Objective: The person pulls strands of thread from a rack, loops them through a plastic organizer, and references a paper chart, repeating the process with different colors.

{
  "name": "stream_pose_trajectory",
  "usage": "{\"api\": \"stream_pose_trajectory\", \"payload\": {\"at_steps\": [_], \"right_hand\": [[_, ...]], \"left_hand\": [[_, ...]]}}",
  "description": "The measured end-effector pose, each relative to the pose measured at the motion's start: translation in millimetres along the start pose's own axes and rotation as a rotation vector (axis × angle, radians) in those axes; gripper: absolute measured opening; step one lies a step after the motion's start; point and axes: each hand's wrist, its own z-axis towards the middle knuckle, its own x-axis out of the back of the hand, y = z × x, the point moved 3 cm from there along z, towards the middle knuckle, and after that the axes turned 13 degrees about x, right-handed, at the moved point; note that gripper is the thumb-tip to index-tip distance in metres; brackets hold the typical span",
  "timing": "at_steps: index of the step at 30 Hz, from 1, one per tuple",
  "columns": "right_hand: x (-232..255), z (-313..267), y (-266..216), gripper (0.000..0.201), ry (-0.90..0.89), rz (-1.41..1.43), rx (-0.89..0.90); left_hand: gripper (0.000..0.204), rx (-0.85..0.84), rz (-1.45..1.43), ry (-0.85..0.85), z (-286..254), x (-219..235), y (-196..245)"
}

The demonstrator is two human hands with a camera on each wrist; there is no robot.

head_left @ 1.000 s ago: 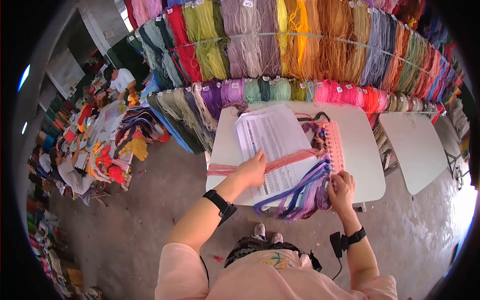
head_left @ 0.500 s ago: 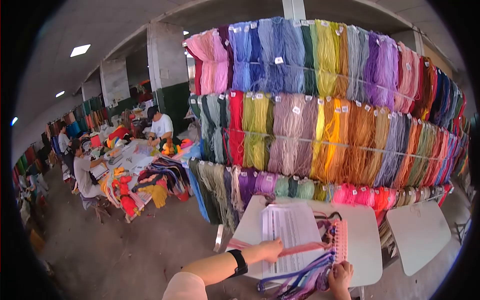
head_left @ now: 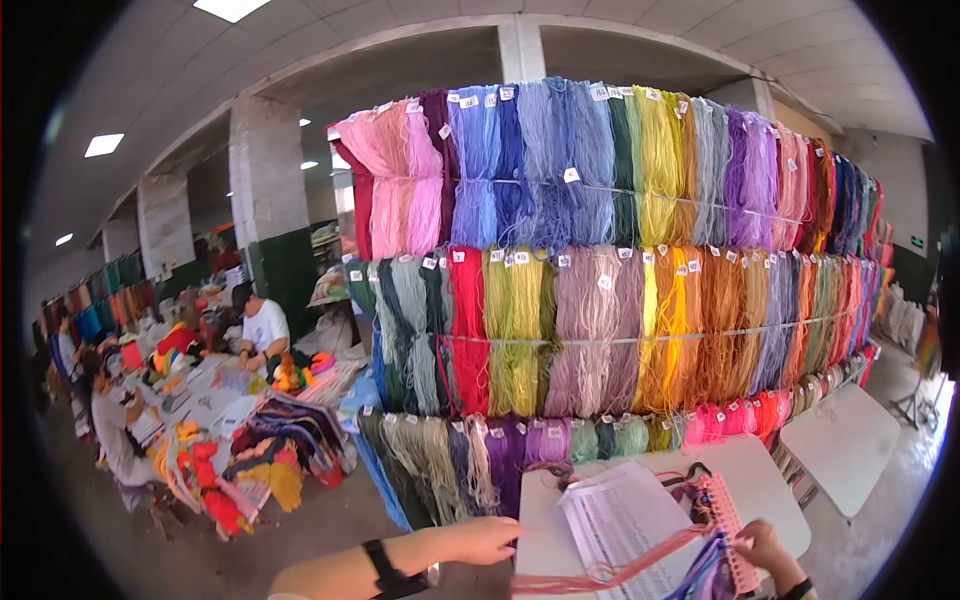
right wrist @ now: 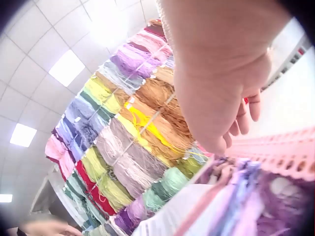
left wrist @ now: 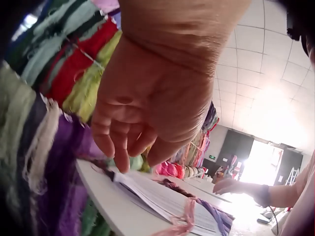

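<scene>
My left hand [head_left: 484, 540] hovers by the left edge of the white table [head_left: 770, 478], its fingers loosely bent and holding nothing in the left wrist view. Beside the pink perforated strip [head_left: 737, 545] is my right hand [head_left: 763, 547], fingers relaxed and close over the strip's edge in the right wrist view. Blue and purple thread bundles [right wrist: 241, 191] hang from the strip's holes. A pink thread bundle [head_left: 625, 576] stretches left from the strip across printed sheets [head_left: 610, 515] and the table's left part.
A rack of tagged yarn skeins [head_left: 600, 330] in many colours stands right behind the table. Another white table [head_left: 842, 445] is at the right. On the left, people sit at a worktable heaped with yarn [head_left: 285, 440].
My head view has tilted up toward the yarn rack. The left hand has let go of the pink thread bundle and moved left off the sheets. My right hand has loosened at the strip.
</scene>
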Motion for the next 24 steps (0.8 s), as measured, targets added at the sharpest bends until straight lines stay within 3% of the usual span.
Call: {"api": "stream_pose_trajectory", "payload": {"at_steps": [2,5,8,10,12,14,15,16,17,18,20,22,24], "right_hand": [[6.7,35.1,-20.3,0.019,0.088,-0.05,0.077],[17.6,107.2,-111.4,0.014,0.105,-0.021,0.099],[9.8,175.8,-197.4,0.009,0.06,0.031,0.3],[0.0,222.0,-251.1,0.008,0.038,0.015,0.472],[-7.9,270.4,-294.9,0.008,0.066,0.096,0.648],[-9.8,321.5,-322.5,0.009,0.091,0.134,0.714],[-5.7,346.8,-339.0,0.011,0.18,0.208,0.739],[-6.2,377.8,-340.3,0.016,0.189,0.159,0.621],[-0.2,406.8,-349.8,0.022,0.301,0.143,0.622],[14.8,427.4,-368.7,0.021,0.189,0.166,0.464],[25.2,488.7,-376.6,0.02,0.388,0.401,0.635],[38.1,534.0,-392.8,0.016,0.515,0.642,0.549],[49.5,574.6,-400.9,0.015,0.643,0.571,0.505]], "left_hand": [[0.035,0.088,0.098,-0.017,-30.9,43.4,-29.4],[0.027,0.183,0.205,0.04,-70.0,105.3,-61.6],[0.013,0.036,0.377,0.254,-85.6,165.7,-76.7],[0.014,0.084,0.518,0.271,-83.7,209.1,-78.3],[0.008,-0.015,0.659,0.432,-76.2,249.8,-77.9],[0.007,-0.087,0.739,0.608,-66.4,283.0,-80.9],[0.011,-0.059,0.765,0.618,-62.5,297.1,-79.4],[0.015,-0.03,0.79,0.627,-60.0,309.4,-75.1],[0.019,-0.012,0.807,0.632,-56.6,319.0,-70.9],[0.019,-0.017,0.811,0.622,-53.1,325.5,-67.9],[0.019,-0.019,0.829,0.598,-47.0,334.8,-63.1],[0.018,-0.067,0.847,0.566,-43.0,339.5,-58.8],[0.018,-0.151,0.851,0.52,-40.1,343.0,-57.8]]}}
